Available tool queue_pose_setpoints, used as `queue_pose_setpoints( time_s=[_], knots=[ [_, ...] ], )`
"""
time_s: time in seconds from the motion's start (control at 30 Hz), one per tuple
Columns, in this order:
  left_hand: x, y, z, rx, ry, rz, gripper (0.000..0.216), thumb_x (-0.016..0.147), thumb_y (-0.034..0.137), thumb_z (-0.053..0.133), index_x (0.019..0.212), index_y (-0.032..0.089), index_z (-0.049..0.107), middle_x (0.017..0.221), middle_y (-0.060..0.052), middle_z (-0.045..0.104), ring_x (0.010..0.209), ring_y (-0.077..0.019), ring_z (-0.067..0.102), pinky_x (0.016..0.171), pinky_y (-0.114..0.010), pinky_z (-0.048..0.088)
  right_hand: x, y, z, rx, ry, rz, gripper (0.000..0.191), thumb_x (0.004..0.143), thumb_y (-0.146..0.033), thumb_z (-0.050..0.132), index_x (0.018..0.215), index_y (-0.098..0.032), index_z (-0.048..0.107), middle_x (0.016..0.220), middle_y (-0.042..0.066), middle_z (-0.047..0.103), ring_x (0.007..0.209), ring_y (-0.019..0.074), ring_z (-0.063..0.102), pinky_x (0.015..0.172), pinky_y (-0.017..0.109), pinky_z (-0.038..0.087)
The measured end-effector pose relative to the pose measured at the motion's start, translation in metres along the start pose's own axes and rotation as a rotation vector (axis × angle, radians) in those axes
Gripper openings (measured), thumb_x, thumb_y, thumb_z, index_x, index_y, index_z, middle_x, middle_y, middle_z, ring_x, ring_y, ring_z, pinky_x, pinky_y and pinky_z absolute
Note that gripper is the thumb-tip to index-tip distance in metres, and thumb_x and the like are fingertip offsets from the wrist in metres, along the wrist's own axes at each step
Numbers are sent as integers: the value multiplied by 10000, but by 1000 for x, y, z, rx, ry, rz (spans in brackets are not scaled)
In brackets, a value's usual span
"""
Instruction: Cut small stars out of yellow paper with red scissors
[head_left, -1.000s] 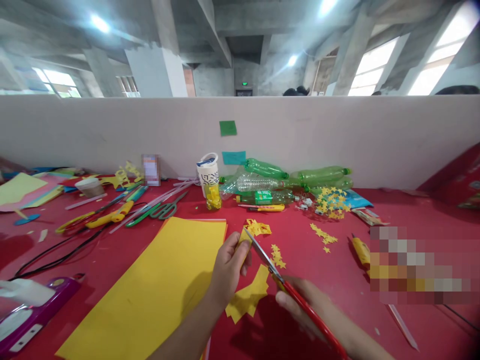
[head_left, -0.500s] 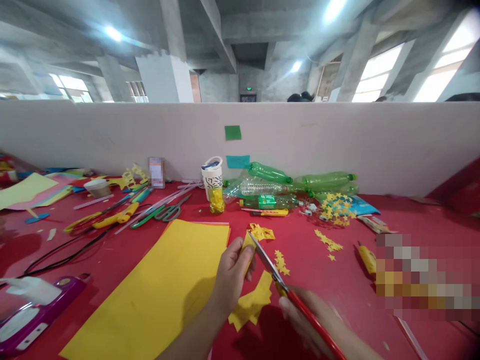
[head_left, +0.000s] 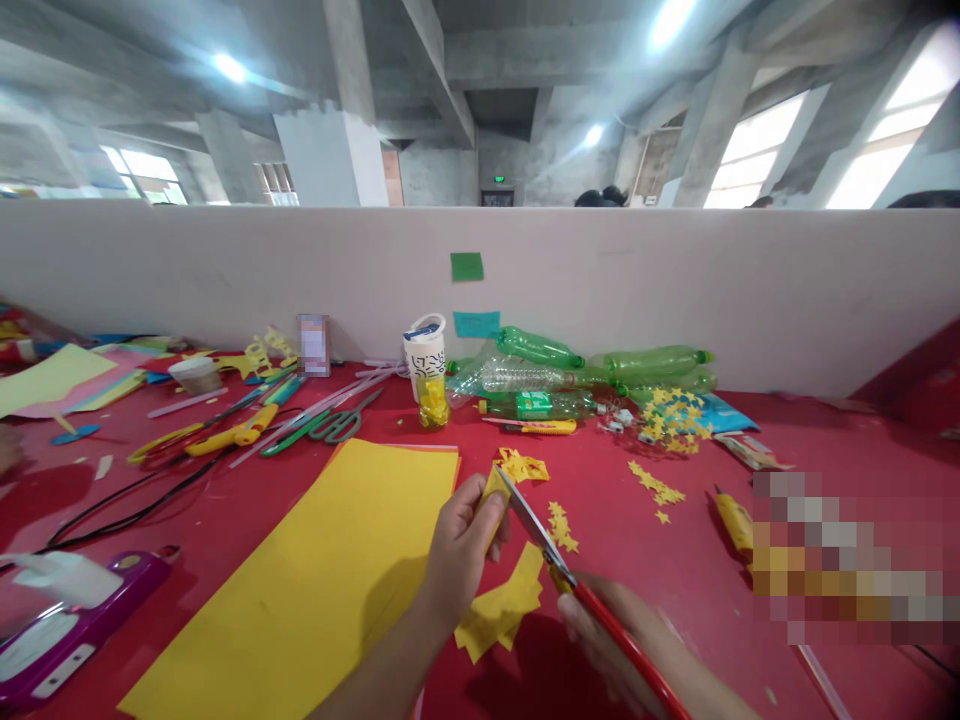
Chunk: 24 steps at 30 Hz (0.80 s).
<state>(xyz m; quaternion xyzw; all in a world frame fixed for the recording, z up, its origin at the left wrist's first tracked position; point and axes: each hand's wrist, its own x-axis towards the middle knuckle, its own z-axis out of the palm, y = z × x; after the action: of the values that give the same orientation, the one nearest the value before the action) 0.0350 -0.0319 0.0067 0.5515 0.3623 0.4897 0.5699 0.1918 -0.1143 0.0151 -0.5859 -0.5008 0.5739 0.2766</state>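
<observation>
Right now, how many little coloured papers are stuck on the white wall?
2. The green square sits higher on the wall; the blue square is just below it, near the bottles. Others could hide behind them.

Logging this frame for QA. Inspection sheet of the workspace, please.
Surface: red table, strewn with paper scraps.
Job's things: small yellow piece against the blades of the red scissors; yellow offcut beneath.
Clutter: big yellow sheet, green bottles, cup, yellow stars, green scissors.
Grippers: left hand pinches the piece; right hand grips the red scissors.
Cables: black cable, left side.
Surroundings: white partition, concrete hall behind.
</observation>
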Motion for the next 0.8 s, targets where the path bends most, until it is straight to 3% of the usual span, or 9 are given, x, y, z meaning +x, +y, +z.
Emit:
queue_pose_setpoints(
  time_s=[0.27, 0.5, 0.63, 0.8],
  knots=[
    [1, -2, -1, -12, -11, -11, 252, 848, 321, 462, 643, 186, 404, 516, 57, 460, 407, -63, 376, 428, -201, 299, 6, 9, 2, -25, 28, -1, 563, 679, -752, 459, 660, -193, 397, 502, -84, 313, 393, 35, 272, 354, 166, 200],
    [0, 0, 0, -11, -4, -2, 254, 854, 310, 452, 641, 183, 401, 516, 56, 456, 406, -60, 371, 427, -202, 294, 8, 13, 2, -22, 43, -19, 506, 722, -690, 488, 655, -196, 399, 479, -81, 324, 370, 44, 301, 347, 176, 213],
    [1, -2, -1, -16, -17, -3, 255, 854, 317, 453, 644, 183, 403, 520, 57, 460, 408, -59, 375, 425, -197, 295, 5, 9, 1, 28, 24, -30, 502, 695, -670, 544, 664, -175, 464, 506, -64, 365, 411, 53, 318, 371, 184, 239],
    [1, -4, -3, -20, -35, -14, 256, 857, 325, 452, 648, 182, 412, 528, 55, 463, 421, -61, 390, 435, -193, 313, 4, 24, -2, 69, 110, -22, 531, 700, -660, 544, 854, -154, 590, 609, -10, 509, 511, 108, 461, 438, 208, 363]
  ],
)
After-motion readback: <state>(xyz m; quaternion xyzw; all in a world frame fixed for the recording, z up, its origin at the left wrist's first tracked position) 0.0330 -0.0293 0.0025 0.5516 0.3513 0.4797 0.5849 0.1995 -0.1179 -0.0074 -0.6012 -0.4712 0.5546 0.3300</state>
